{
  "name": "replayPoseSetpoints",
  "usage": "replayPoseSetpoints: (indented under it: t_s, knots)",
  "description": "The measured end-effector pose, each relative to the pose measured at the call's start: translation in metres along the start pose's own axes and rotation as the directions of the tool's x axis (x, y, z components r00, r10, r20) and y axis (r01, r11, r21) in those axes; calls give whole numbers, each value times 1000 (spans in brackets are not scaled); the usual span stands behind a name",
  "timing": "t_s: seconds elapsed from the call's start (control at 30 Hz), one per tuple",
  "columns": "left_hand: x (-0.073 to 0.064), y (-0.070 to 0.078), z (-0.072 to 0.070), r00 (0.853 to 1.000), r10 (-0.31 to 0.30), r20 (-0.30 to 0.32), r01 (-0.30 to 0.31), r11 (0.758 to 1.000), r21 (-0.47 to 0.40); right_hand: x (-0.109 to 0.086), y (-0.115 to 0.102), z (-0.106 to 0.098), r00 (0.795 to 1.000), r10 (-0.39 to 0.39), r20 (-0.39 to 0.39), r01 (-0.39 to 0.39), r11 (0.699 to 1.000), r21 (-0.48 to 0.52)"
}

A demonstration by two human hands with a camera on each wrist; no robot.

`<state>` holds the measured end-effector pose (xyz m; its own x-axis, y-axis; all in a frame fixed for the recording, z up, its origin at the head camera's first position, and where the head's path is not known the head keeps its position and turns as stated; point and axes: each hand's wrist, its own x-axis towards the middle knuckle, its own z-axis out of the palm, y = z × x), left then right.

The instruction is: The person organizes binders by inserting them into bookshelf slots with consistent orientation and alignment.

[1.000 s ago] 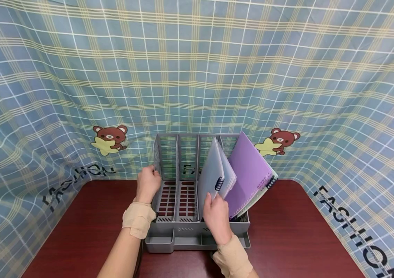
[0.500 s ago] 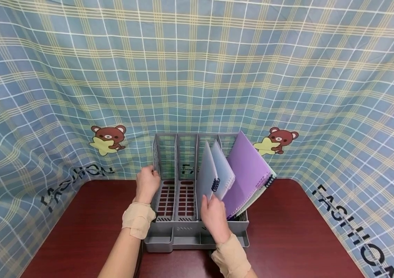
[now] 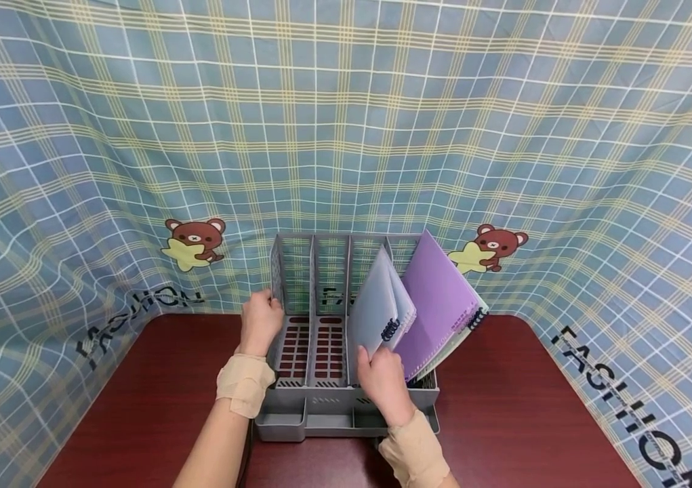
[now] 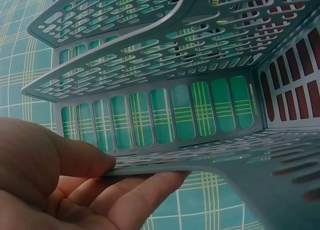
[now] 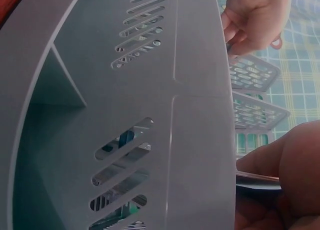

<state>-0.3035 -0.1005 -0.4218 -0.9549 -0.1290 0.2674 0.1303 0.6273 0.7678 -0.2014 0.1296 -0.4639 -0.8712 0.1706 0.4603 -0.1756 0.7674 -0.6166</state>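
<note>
A grey file organizer with upright dividers stands on the table. My left hand grips its left side wall, thumb on the inner face and fingers outside. My right hand pinches the lower front edge of a translucent blue spiral notebook with dark coil binding, which stands tilted in the third compartment. In the right wrist view, the thumb lies over the notebook's edge, close to the front wall; the other fingertips are hidden. Another blue notebook shows just to its right.
A purple spiral notebook and a pale green one lean right out of the rightmost compartment. Shallow front bins run along the organizer's base. Checked cloth hangs behind the dark red table.
The held notebook first swung left, away from the other blue one, then back right until they overlap. My right hand moved along with it. My left hand stayed on the side wall.
</note>
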Motion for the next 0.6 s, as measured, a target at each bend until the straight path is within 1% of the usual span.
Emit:
replayPoseSetpoints:
  t_s: [0.13,0.23,0.3,0.4,0.5,0.6]
  knots:
    - [0,1,0,1000,-6,12,6,1000,2,1,3,-2,1000,8,8,-8,1000,6]
    - [0,1,0,1000,1,3,-1,1000,12,1,6,-5,1000,11,19,-11,1000,5]
    - [0,1,-1,1000,9,-4,-9,1000,15,2,7,-9,999,7,40,-8,1000,14]
    - [0,0,-2,1000,15,-6,-15,1000,14,3,7,-19,997,8,75,-11,999,37]
    - [1,0,-2,1000,10,7,-10,1000,-2,3,6,-33,994,19,110,-24,999,38]
    - [1,-1,-3,1000,-2,21,2,1000,-5,4,5,-45,986,57,156,-60,998,16]
